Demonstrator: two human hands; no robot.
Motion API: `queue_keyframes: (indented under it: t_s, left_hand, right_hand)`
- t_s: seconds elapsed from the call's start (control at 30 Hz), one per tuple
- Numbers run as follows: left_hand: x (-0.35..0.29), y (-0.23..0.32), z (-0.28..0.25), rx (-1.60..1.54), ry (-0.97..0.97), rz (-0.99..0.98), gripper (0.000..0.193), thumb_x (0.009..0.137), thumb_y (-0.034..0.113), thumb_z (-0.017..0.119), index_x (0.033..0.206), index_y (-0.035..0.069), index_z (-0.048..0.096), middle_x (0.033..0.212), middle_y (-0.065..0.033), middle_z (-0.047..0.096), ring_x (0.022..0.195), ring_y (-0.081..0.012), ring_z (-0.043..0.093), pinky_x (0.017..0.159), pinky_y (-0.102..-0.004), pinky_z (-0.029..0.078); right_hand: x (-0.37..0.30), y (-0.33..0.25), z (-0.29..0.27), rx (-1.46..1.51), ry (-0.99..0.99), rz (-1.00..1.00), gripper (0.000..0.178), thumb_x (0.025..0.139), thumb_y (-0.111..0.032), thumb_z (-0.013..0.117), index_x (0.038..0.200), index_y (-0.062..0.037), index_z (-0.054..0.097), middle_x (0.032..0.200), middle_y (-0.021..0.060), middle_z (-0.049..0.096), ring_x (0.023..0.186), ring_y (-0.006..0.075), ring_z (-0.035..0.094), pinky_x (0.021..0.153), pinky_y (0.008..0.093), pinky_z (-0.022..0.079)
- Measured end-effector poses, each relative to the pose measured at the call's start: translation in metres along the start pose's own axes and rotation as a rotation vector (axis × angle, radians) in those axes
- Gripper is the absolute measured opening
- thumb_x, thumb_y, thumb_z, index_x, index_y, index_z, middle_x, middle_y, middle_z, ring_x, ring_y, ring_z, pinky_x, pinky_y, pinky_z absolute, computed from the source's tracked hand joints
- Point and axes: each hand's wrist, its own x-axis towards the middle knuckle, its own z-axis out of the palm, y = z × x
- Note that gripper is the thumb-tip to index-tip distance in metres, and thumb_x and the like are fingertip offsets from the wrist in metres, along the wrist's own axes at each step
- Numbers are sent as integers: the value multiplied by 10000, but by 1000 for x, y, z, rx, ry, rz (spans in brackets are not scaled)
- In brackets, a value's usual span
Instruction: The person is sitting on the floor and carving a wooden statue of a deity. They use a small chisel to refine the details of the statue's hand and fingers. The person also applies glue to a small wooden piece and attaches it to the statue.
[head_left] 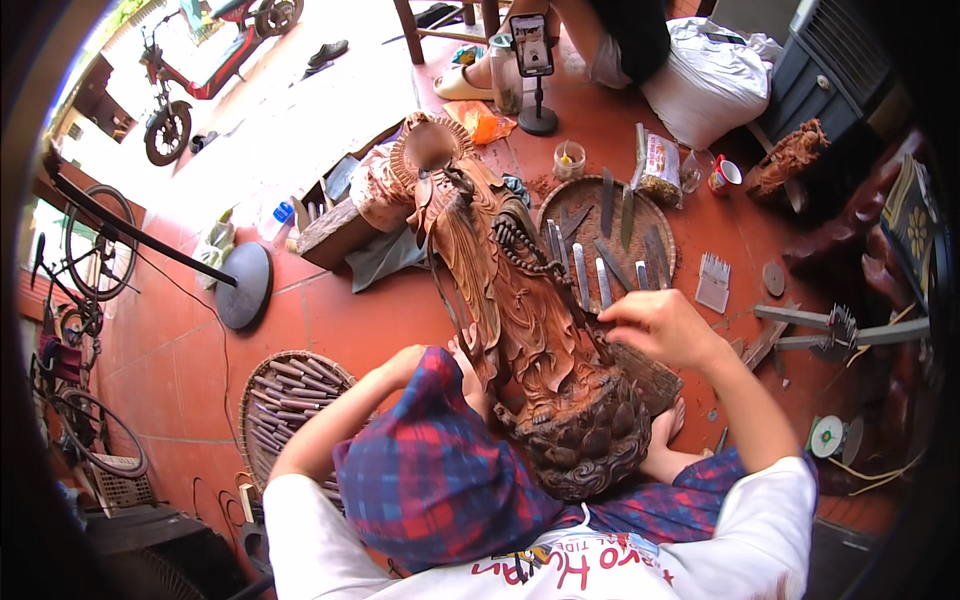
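Red tiled floor (180,380); hands (658,325) near carved statue (500,275), the right half-curled.

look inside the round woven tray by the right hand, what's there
The woven tray holds several long flat blades, some dark, some pale. Its near edge is partly hidden by the statue and right hand; anything behind them can't be seen.

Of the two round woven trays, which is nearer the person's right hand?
The tray right of the carved figure, beyond the right hand, with flat blades spread on it; the other tray, lower left, is packed with slim tools.
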Motion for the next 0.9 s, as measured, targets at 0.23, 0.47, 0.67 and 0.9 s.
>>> queue_keyframes:
  t_s: [0.23, 0.47, 0.67, 0.9]
  left_hand:
    - [-10, 38, -75, -201, 288, -112, 361, 952, 283, 620, 1215, 39, 664, 1094, -176, 715, 1015, -329, 690, 888, -405, 539]
    - [23, 50, -33, -593, 474, -205, 339, 950, 169, 614, 1247, 8, 646, 1139, -212, 687, 1019, -324, 692, 871, -386, 545]
    - [17, 58, -17, -703, 474, -356, 339, 983, 207, 614, 1240, -11, 645, 1109, -194, 698, 980, -279, 701, 859, -369, 553]
    - [-43, 68, -108, -877, 852, -291, 211, 985, 193, 625, 972, -6, 695, 913, -68, 674, 815, -131, 618, 764, -272, 477]
  right_hand:
    - [-2, 69, 94, 225, 527, 613, 208, 883, -69, 746, 732, 45, 660, 581, 15, 562, 567, 48, 503, 521, 253, 389]
    - [-14, 139, 90, 104, 559, 895, 106, 858, -99, 756, 886, 1, 737, 673, -13, 658, 609, 36, 540, 555, 236, 430]
    - [-16, 197, 108, -48, 390, 988, 174, 806, -156, 798, 904, -25, 739, 763, 122, 727, 670, 195, 698, 643, 334, 537]
    - [-25, 196, 157, -142, 473, 937, 154, 799, -151, 784, 857, -28, 711, 808, 150, 702, 778, 348, 689, 694, 435, 535]
